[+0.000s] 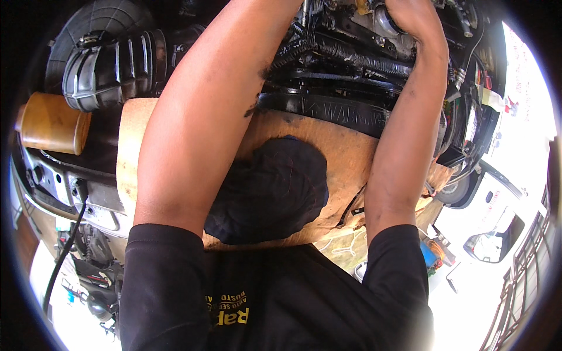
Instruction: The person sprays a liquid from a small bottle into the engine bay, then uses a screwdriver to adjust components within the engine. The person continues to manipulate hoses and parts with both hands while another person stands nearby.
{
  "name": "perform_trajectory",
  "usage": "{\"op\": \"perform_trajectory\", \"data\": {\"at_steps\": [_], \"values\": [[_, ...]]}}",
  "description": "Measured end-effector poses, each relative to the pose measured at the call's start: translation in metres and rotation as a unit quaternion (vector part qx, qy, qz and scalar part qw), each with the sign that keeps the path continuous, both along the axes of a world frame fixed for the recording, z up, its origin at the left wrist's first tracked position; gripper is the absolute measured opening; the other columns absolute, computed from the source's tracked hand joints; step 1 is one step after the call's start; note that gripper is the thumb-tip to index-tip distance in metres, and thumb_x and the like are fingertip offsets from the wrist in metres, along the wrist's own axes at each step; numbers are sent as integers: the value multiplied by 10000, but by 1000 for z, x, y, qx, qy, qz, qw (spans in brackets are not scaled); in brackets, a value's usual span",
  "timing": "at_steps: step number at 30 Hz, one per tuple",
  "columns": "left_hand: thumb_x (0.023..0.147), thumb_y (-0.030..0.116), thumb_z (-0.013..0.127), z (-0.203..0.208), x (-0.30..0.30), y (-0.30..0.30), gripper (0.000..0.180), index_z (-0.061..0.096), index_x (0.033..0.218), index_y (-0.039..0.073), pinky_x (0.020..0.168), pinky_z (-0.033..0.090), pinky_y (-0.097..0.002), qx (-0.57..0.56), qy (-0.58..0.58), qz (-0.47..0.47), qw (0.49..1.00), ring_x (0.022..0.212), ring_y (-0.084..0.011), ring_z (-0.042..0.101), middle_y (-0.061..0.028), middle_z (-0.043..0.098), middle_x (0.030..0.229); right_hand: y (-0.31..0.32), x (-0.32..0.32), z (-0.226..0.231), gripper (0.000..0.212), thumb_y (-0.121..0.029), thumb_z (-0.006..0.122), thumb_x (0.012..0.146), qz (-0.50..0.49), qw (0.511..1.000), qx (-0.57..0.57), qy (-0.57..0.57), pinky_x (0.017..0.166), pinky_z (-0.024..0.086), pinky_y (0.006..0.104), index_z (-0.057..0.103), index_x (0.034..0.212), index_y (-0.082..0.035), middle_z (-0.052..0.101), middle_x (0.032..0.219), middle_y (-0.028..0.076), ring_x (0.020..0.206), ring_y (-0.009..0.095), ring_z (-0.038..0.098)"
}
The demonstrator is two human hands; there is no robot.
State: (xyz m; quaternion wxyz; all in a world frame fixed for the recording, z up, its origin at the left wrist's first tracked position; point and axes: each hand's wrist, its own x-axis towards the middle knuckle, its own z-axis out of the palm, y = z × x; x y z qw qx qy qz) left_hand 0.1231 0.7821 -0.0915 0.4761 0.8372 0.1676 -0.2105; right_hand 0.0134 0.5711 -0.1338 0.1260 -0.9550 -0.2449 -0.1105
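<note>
I lean over an open engine bay. My right hand (414, 20) reaches deep into the engine at the top right, its fingers curled over a silvery round engine part (383, 24). My left forearm (205, 105) stretches up past the top edge, and its hand is out of view. Black corrugated cable sleeves (357, 55) run between my arms. Under both arms lies a tan cardboard sheet (345, 152) with a crumpled dark cloth (269, 187) on it.
A black ribbed air intake hose (111, 70) and a round black housing (93, 23) sit at the upper left, above a brownish cylindrical container (52, 123). A black plastic cover (339, 111) borders the cardboard. A white vehicle (497, 228) stands at the right.
</note>
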Motion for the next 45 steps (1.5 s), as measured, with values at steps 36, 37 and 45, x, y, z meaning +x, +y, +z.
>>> {"op": "perform_trajectory", "data": {"at_steps": [36,37,45], "values": [[904,234,799,-12,-114,41,441,732,1235,-48,999,574,-445,-44,-448,-142,882,1146,-370,744,-245,788,1173,43,-39,16,388,-326,829,962,-39,987,107,117,914,570,448,746,1159,-2,789,1115,179,1015,340,746],[903,230,798,-2,-124,41,436,734,1233,-47,1001,571,-448,-50,-417,-131,898,1152,-374,741,-249,786,1176,44,-41,18,404,-343,821,968,-46,979,131,146,921,570,455,742,1170,-2,791,1124,183,1019,350,748],[882,173,786,-9,-122,51,366,775,1175,-46,959,581,-457,43,-376,-153,913,1127,-411,744,-284,775,1167,67,-51,37,603,-475,797,951,-79,967,-3,243,1000,555,503,651,1369,-66,760,1238,238,1188,428,712]]}}
